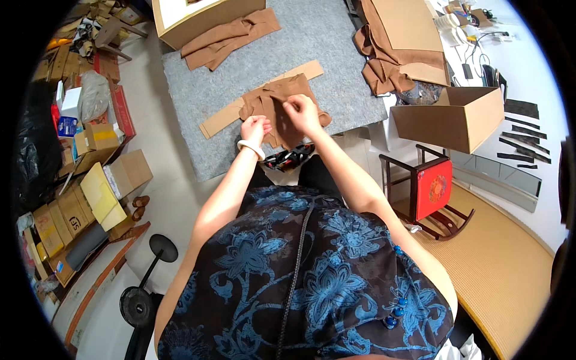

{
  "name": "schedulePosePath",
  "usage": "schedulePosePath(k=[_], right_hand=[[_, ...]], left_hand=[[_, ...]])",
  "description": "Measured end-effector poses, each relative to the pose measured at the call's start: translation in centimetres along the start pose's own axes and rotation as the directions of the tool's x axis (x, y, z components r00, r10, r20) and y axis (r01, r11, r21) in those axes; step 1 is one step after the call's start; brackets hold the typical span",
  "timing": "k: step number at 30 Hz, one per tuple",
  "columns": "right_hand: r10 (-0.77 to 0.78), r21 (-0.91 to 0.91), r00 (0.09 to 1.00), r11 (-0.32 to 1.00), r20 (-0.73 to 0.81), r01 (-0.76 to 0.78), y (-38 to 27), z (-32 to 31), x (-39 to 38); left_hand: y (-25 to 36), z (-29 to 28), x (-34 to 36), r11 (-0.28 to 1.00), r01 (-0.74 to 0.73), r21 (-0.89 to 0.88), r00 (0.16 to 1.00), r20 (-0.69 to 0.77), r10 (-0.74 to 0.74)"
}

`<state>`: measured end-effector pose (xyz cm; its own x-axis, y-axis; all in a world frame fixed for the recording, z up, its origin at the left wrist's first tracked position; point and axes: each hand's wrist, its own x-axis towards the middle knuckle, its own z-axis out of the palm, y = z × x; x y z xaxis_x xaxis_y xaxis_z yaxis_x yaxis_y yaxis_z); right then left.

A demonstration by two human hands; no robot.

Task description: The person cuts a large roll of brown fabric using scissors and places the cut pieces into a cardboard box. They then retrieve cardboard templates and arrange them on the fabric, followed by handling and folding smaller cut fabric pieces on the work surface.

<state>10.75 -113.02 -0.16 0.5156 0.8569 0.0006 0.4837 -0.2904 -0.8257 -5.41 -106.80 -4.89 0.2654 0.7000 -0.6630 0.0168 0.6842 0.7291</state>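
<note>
Brown cloth (282, 105) (on cardboard strip (223, 117)) pinched by both hands.

Both hands (279, 122) pinch brown cloth (277, 107)

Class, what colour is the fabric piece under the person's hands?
Brown fabric piece, seen best in the head view.
</note>
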Motion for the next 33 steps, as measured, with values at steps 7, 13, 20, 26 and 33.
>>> schedulePosePath(k=[7,13,20,26,33], right_hand=[[0.29,0.775,0.944,0.555,0.16,-0.302,-2.7,-9.3,0.7],[-0.015,0.603,0.958,0.78,0.286,-0.168,-7.0,-14.6,1.6],[0.137,0.906,0.98,0.381,0.142,-0.184,-6.2,-17.6,1.5],[0.327,0.994,0.945,0.106,-0.007,-0.029,-0.2,-17.5,1.1],[0.732,0.87,0.673,0.258,0.109,-0.421,12.4,-9.2,-1.4]], left_hand=[[3.5,1.6,-1.3,0.998,-0.027,0.06,0.99,0.143,0.018],[7.2,9.4,-6.9,0.935,0.1,-0.341,0.889,0.453,0.07],[7.2,11.6,-6.9,0.915,-0.054,-0.401,0.947,0.269,0.174],[5.7,3.1,-5.8,0.854,-0.24,-0.462,0.971,-0.117,0.21],[2.6,-4.4,-3.0,0.948,-0.146,-0.284,0.963,-0.262,0.07]])
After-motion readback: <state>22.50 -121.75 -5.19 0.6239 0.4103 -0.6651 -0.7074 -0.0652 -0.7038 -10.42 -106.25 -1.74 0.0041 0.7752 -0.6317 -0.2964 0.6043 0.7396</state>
